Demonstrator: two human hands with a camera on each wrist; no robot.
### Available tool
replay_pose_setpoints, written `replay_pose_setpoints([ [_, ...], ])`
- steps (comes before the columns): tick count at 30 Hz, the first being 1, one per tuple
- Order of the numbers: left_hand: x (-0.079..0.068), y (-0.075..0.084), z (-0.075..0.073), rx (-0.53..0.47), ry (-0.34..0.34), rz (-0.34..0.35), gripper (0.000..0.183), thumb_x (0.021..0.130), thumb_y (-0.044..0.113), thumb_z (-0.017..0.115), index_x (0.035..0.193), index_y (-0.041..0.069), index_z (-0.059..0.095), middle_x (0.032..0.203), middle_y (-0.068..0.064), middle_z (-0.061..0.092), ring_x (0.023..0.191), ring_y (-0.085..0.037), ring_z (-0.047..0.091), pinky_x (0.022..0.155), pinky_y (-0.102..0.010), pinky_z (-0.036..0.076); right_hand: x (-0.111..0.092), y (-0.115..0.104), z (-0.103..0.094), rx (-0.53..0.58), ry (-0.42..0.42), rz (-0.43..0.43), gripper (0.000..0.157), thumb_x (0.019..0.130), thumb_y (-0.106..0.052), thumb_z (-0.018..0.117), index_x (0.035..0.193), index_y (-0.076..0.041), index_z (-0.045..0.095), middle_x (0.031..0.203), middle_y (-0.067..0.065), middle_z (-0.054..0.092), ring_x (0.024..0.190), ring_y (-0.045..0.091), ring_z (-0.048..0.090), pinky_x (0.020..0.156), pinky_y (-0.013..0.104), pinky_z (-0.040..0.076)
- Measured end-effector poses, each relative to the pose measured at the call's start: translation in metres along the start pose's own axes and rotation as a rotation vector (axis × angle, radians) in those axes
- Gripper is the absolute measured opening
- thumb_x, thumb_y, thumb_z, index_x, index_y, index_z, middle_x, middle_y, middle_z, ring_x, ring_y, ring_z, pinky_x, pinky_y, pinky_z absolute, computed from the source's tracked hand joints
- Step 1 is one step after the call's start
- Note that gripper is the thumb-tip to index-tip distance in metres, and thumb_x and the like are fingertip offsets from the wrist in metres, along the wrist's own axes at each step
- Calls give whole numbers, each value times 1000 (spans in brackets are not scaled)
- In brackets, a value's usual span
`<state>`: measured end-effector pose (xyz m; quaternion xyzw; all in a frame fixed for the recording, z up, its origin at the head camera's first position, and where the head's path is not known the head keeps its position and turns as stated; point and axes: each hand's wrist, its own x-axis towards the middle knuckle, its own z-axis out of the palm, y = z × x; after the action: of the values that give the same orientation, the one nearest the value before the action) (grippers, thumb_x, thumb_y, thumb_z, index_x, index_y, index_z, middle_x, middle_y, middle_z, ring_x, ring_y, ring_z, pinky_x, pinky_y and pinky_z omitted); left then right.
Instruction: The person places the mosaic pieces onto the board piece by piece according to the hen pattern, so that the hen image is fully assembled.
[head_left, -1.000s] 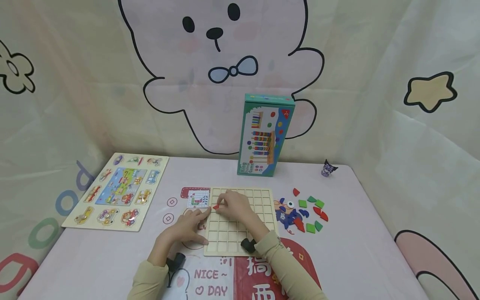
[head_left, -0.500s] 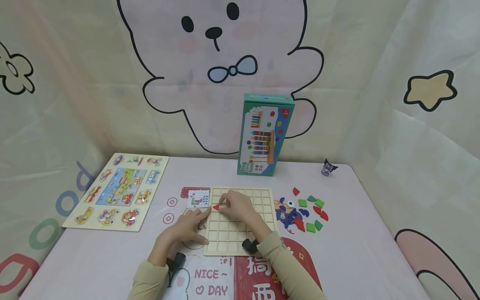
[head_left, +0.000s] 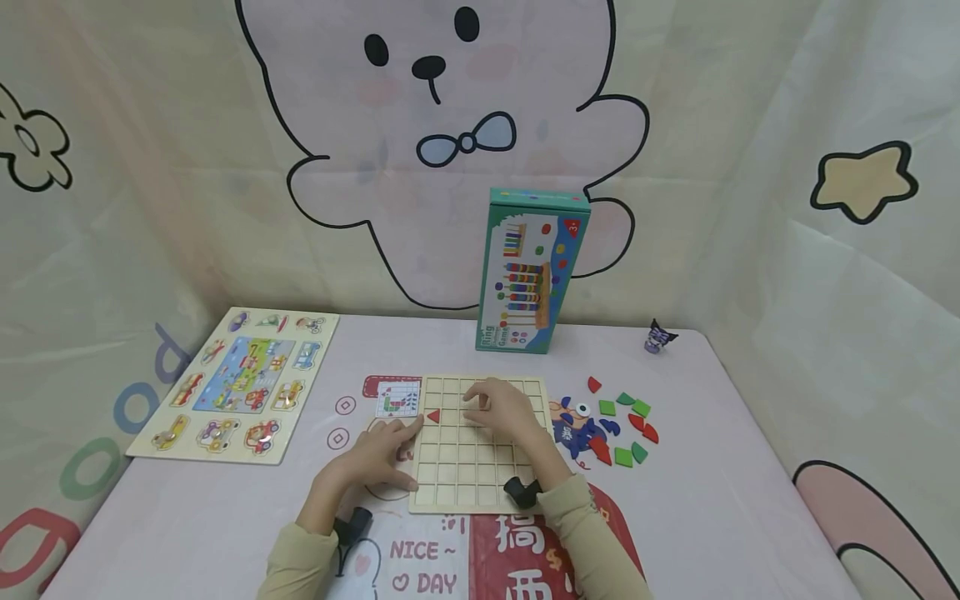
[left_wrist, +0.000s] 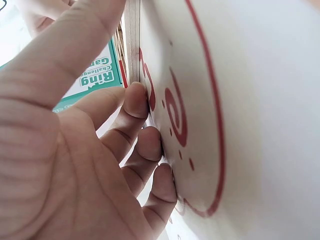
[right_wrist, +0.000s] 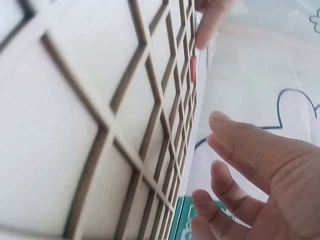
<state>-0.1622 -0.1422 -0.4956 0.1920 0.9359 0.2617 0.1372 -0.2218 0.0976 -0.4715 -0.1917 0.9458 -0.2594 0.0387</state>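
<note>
A wooden grid board [head_left: 453, 471] lies on the table, with a red triangular piece [head_left: 434, 415] in a cell near its left edge. My left hand [head_left: 378, 450] rests on the table at that edge, index fingertip and thumb touching the board. In the left wrist view its other fingers [left_wrist: 150, 145] bend loosely against the table. Over the board's upper middle is my right hand [head_left: 502, 408], loosely curled. Nothing sits between its thumb and fingers [right_wrist: 222, 175] in the right wrist view. A small pattern card [head_left: 397, 398] lies at the board's upper left.
Several loose red, green and blue pieces [head_left: 623, 457] lie right of the board. A green Ring game box [head_left: 525, 275] stands behind. On the left is a vehicle puzzle board [head_left: 296, 433]; a small purple figure [head_left: 658, 337] sits at the back right.
My right hand has let go of the red triangular piece and moved right, away from it. The piece stays in its cell. My left hand has kept its place.
</note>
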Motion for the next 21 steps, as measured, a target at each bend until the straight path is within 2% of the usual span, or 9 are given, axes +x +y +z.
replay_pose_setpoints([
  [5,-1,-1,0,3,5,8,101,59,46,82,143,13,36,105,3,51,86,-15,35,74,-36,29,-5,12,-11,49,36,39,21,81,-25,71,101,-18,70,79,-2,55,66,13,47,55,28,38],
  [12,0,-3,0,14,14,24,102,59,48,81,143,12,36,96,6,48,83,-14,34,72,-34,28,-11,34,-29,99,73,90,23,81,-25,71,102,-17,70,80,-2,54,71,15,48,58,29,38],
  [21,1,-6,3,25,22,38,102,59,50,80,143,13,36,98,6,49,83,-13,35,72,-33,28,-17,73,-45,63,125,98,23,82,-24,70,105,-17,69,86,2,55,74,17,48,59,29,38],
])
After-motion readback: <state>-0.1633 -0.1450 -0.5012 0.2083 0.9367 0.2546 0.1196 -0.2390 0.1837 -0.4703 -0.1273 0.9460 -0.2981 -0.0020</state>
